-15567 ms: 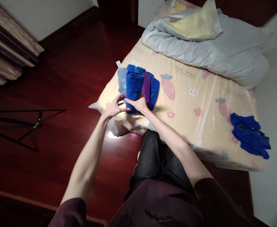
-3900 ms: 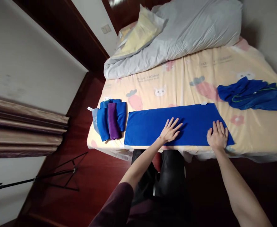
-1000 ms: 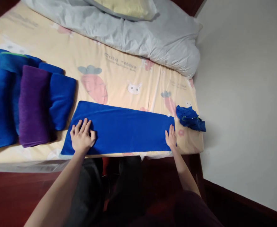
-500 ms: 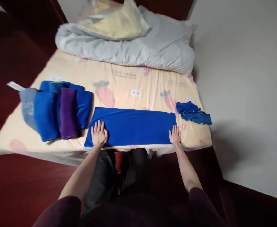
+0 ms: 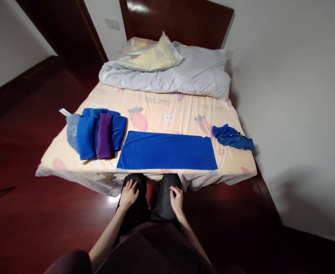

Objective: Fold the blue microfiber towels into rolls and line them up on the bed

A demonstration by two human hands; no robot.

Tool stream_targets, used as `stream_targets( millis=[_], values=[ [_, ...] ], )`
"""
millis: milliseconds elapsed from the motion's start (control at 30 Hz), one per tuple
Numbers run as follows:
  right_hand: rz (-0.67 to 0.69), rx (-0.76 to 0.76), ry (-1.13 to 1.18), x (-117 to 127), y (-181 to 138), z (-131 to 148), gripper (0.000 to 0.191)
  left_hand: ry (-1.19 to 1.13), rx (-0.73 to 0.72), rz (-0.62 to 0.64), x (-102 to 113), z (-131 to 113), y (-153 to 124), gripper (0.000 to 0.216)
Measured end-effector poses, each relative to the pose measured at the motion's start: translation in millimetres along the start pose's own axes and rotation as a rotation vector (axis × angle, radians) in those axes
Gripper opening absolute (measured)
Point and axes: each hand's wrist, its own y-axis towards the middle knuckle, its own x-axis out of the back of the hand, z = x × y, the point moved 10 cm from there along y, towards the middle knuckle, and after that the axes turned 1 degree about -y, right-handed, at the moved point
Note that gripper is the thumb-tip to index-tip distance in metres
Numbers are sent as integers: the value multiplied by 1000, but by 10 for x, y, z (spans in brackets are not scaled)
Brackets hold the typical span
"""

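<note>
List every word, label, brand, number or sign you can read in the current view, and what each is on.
Nothing reads with certainty.
Patterned bedsheet: several lines of gray lettering, too small and blurred to quote.
Gray-blue cloth: pale lettering, too blurred to read.
White tag beside that cloth: no legible text.
Small white label at the flat blue cloth's far edge: too small to read.

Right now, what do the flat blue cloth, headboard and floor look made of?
Flat blue cloth: soft fabric, maybe microfibre; matte, no shiny spots.
Headboard: probably varnished wood; dark red-brown, bright highlight near its top left.
Floor: wood or laminate, can't tell which; dark red, glossy, reflects a bright patch.
</note>
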Motion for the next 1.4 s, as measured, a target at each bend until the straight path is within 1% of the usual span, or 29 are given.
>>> stream_targets(
  millis=[67,133,200,300,400,533,600,667,733,800,867,933,1033,1133,1233,1300,1400],
  values=[
    [-20,-101,160,64,225,4,21,22,9,3,30,-16,24,60],
    [-29,-204,332,41,414,27,30,34,10,4,41,-29,25,60],
    [-45,-286,505,-68,529,67,36,36,-1,6,31,-35,7,59],
    [-17,-370,724,-369,612,149,35,26,-25,-3,19,-35,-26,59],
    [-12,-436,820,-617,674,182,32,23,-39,-29,51,-40,-40,58],
    [-82,-465,828,-732,791,130,30,30,-47,-8,142,-103,-18,52],
    [-118,-479,837,-752,835,77,31,-35,-120,46,216,-257,-12,46],
    [-159,-497,869,-759,858,18,31,-152,-225,100,342,-502,-17,44],
    [-179,-508,915,-779,883,-28,31,-232,-297,89,545,-762,19,41],
    [-180,-525,942,-816,910,-80,31,-280,-381,71,736,-1065,117,40],
    [-187,-551,947,-850,924,-153,31,-300,-486,38,903,-1389,289,41],
    [-195,-566,952,-872,922,-224,31,-251,-610,-4,1021,-1717,529,42],
    [-175,-563,956,-902,895,-285,33,-145,-725,-53,1079,-2129,1053,48],
    [-177,-582,962,-908,849,-319,32,-23,-729,-29,989,-2444,1701,54],
    [-181,-599,969,-911,835,-299,29,64,-685,9,910,-2683,2297,56],
    [-165,-615,961,-923,839,-270,25,89,-667,1,930,-2818,2622,54],
    [-143,-643,944,-933,839,-226,21,80,-674,-8,998,-2982,3028,47]
  ],
)
